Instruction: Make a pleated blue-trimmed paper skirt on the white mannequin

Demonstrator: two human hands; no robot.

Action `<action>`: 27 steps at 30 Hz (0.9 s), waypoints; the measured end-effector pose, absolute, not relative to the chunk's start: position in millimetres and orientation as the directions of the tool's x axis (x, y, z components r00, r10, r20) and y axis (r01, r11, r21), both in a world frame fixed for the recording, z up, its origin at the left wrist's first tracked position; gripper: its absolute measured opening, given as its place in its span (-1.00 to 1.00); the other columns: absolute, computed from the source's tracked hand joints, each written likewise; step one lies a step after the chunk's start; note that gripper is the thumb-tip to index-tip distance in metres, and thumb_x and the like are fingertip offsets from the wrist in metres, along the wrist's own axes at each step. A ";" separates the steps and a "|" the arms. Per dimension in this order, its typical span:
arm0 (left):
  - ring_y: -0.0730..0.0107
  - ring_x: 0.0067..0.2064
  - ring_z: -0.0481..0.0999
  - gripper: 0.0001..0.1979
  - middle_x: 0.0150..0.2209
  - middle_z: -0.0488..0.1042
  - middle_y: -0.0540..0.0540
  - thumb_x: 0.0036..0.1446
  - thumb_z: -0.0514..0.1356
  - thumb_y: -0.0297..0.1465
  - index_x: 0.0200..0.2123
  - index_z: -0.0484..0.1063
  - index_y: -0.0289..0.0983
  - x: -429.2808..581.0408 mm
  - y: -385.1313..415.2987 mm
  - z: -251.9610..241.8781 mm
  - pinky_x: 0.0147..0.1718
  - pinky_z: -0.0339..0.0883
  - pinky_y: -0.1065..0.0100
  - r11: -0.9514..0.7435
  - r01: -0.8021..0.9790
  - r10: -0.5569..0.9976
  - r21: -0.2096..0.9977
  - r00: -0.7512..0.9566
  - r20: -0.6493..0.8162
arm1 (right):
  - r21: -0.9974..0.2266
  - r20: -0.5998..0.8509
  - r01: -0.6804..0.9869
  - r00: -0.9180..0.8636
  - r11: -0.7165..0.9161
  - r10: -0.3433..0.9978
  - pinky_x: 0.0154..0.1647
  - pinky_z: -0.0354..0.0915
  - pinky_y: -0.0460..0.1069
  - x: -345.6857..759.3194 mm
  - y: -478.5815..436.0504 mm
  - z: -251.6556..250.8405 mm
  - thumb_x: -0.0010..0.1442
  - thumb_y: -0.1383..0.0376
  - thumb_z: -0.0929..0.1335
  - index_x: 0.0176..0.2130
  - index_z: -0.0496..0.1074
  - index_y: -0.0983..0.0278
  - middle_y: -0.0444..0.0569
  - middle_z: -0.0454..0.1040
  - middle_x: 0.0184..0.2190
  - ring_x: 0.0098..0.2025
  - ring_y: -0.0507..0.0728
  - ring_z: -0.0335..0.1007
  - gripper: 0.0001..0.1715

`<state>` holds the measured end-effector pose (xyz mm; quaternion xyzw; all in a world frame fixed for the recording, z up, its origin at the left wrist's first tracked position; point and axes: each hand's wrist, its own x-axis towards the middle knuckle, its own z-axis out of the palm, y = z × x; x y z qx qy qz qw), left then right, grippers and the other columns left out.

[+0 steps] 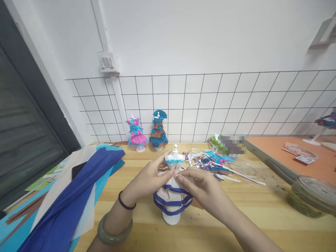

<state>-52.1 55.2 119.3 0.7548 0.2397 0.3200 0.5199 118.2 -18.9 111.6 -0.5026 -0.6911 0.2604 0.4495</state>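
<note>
A miniature dress form with a white knobbed top stands upright on its round white base in front of me. It wears a white crepe-paper dress with blue bands on its puffed skirt and a turquoise frill at the bust. My left hand is closed around the waist and side of the form, its thumb pressing the front. From the right, my right hand pinches at the same waist, with what looks like a thin white strip between thumb and forefinger. The fingers partly hide the waist.
Behind stand a pink dressed form and a teal-and-brown one. Crepe-paper sheets and a dark phone-like object lie left. Paper scraps, a clear round container and an orange board are at right.
</note>
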 end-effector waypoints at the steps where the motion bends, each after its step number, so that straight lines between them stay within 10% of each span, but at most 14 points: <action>1: 0.20 0.09 0.41 -0.37 0.11 0.38 -0.17 0.15 0.16 -0.34 0.27 0.04 -0.18 -52.6 55.6 118.9 0.03 0.33 0.22 -0.355 0.022 0.689 0.935 0.682 0.245 | -0.824 0.344 0.451 -0.083 0.343 0.935 -0.34 0.32 -0.05 118.5 -18.7 110.9 0.25 0.18 0.27 -0.33 0.52 0.28 -0.04 0.54 -0.43 -0.35 0.09 0.44 -0.70; 27: 0.28 -0.10 0.51 -0.55 -0.06 0.50 -0.13 0.14 0.14 -0.37 0.12 0.28 -0.24 -49.2 56.3 117.9 -0.08 0.40 0.28 -0.436 0.089 0.700 0.896 0.660 0.275 | -0.666 0.485 0.568 -0.162 0.483 0.859 -0.35 0.31 -0.07 124.4 -18.2 111.4 0.25 0.30 0.26 -0.31 0.51 0.26 -0.04 0.52 -0.42 -0.37 0.06 0.43 -0.77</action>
